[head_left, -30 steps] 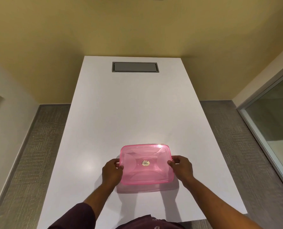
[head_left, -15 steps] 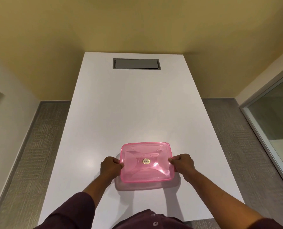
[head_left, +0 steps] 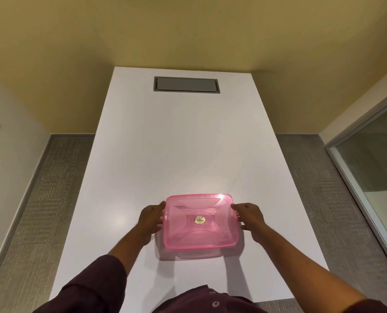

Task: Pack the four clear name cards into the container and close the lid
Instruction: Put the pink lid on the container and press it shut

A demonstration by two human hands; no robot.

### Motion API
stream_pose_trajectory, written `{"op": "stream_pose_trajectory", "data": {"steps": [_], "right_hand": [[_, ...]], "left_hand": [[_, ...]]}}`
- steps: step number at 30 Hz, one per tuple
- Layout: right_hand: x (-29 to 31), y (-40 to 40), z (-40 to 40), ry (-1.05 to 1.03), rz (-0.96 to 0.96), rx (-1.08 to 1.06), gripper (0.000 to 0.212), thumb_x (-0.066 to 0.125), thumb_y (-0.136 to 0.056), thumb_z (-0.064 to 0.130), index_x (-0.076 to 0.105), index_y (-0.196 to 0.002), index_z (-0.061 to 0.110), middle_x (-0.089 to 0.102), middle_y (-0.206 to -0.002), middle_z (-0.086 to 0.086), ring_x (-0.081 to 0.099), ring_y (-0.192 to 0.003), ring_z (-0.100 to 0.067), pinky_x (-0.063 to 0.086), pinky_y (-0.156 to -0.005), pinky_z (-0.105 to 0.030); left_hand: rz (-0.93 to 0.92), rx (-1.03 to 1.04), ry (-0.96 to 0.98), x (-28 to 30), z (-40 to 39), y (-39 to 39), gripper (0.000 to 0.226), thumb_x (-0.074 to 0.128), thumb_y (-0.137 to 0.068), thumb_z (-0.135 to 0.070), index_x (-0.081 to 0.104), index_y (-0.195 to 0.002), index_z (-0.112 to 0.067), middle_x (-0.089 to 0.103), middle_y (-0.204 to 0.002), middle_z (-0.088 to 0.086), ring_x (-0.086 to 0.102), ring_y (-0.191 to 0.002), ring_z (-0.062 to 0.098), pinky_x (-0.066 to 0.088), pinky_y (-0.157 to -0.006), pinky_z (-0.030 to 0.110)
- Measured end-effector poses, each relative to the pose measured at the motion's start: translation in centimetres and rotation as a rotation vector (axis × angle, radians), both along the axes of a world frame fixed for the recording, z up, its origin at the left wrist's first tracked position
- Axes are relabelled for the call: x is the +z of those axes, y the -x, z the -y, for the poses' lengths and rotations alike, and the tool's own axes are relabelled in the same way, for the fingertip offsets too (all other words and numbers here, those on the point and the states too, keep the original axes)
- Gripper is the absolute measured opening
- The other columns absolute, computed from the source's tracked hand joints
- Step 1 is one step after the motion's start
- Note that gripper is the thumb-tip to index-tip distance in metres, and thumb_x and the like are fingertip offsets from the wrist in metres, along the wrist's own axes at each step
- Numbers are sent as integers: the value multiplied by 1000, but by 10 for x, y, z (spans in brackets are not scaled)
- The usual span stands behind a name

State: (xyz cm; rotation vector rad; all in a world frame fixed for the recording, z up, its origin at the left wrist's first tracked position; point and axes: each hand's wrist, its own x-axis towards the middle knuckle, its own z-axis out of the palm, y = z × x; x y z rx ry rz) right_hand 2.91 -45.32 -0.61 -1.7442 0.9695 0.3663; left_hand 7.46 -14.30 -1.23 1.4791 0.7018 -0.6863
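A long white counter (head_left: 183, 143) runs away from the camera to a yellow wall (head_left: 188, 30), its far end meeting that wall. Set into the counter near that far end is a grey rectangular hatch (head_left: 186, 84), closed flush with the surface. Grey textured carpet (head_left: 52, 188) lies on both sides of the counter. Left of the counter stands a pale wall (head_left: 5, 154). Right of the counter is a glass panel (head_left: 377, 159) in a light metal frame, with a pale wall section above it. A soft glare of overhead light sits on the counter's near half
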Motion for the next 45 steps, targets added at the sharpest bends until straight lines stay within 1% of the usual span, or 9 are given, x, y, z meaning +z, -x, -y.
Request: {"op": "stream_pose_trajectory", "data": {"steps": [3, 6, 11, 17, 27, 30, 38, 43, 45], "right_hand": [[-7, -9, -13, 81, 45, 46, 35, 60, -95, 50, 65, -89, 16, 64, -89, 0, 61, -85, -24, 53, -78, -39], [-18, -13, -23, 74, 84, -16, 35, 60, -97, 45, 67, -105, 12, 67, -102, -1, 63, -97, -25, 53, -87, -39], [-26, -19, -21, -80, 121, -196, 28, 70, -94, 30, 67, -97, 2, 68, -100, -9, 62, -95, -30, 54, -92, -45], [-30, -30, -13, -100, 92, -213, 40, 74, -90, 23, 48, -60, 15, 47, -70, -1, 44, -77, -25, 39, -71, -37], [-28, -30, -8, 97, 25, -33, 42, 66, -84, 57, 60, -76, 17, 65, -81, 4, 62, -80, -22, 48, -70, -34], [-28, -33, -14, 107, 27, -33, 61, 63, -81, 70, 42, -62, 16, 51, -65, 6, 49, -63, -19, 38, -60, -33], [-35, -40, -13, -13, 89, -185, 48, 80, -81, 50, 46, -71, 17, 50, -74, 0, 47, -70, -21, 44, -68, -34], [-32, -23, -16, 124, 88, -36, 53, 57, -92, 62, 51, -71, 14, 54, -70, 3, 51, -70, -22, 40, -66, -32], [-34, -6, -17, 256, 54, 32, 55, 43, -97, 65, 62, -91, 14, 66, -87, 2, 61, -84, -25, 45, -74, -35]], "left_hand": [[109, -33, -189, -10, 21, -5, 38, 50, -97, -46, 49, -76, -14, 49, -74, 5, 47, -73, 24, 44, -73, 37], [141, 43, -303, -19, 37, -4, 32, 52, -97, -42, 52, -92, -10, 56, -89, 4, 52, -87, 27, 46, -83, 39], [204, 138, -292, -31, 44, -3, 24, 50, -99, -32, 37, -88, -15, 46, -81, 0, 46, -74, 22, 39, -61, 31], [266, 165, -394, -39, 53, -3, 24, 47, -101, -30, 38, -91, -10, 51, -81, 4, 50, -74, 27, 39, -70, 35], [365, 82, -549, -43, 57, 3, 30, 43, -100, -42, 41, -92, -13, 61, -94, 11, 58, -87, 38, 44, -75, 39], [281, 54, -602, -45, 57, 4, 44, 35, -96, -59, 43, -96, -15, 63, -96, 9, 58, -87, 35, 43, -76, 38], [275, 3, -692, -47, 57, -1, 64, 30, -91, -71, 52, -94, -11, 66, -93, 13, 61, -89, 38, 48, -80, 43], [255, 57, -516, -42, 49, 6, 52, 36, -95, -63, 50, -92, -13, 60, -82, 2, 59, -84, 33, 43, -74, 38], [259, 30, -524, -40, 45, 16, 49, 34, -96, -61, 50, -94, -15, 59, -82, -3, 59, -83, 29, 41, -71, 36]]}}
